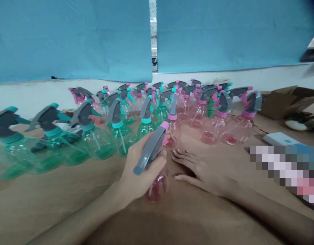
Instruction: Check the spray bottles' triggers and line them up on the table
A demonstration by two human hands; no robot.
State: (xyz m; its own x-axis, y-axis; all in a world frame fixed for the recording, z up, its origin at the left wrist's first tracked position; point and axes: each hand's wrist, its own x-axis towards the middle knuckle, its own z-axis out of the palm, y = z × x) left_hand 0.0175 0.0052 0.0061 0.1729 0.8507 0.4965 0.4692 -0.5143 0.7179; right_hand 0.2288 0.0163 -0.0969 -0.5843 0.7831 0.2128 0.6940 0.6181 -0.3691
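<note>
My left hand (144, 166) is wrapped round the neck of a pink spray bottle (157, 187) with a grey trigger head. The bottle stands close in front of me, its nozzle pointing away. Just to its right, my right hand (195, 166) lies on the brown table (95, 200) with its fingers spread, holding nothing. Beyond the hands another pink spray bottle (174, 131) stands upright. A green spray bottle (146, 126) is near the left hand's knuckles, partly hidden by it.
Green spray bottles (98, 143) line the left, pink ones (238, 129) the right, with several more behind. A cardboard box (282, 102), a white device (282, 139) and a pixelated patch are at the right. Blue cloth (70, 37) covers the wall.
</note>
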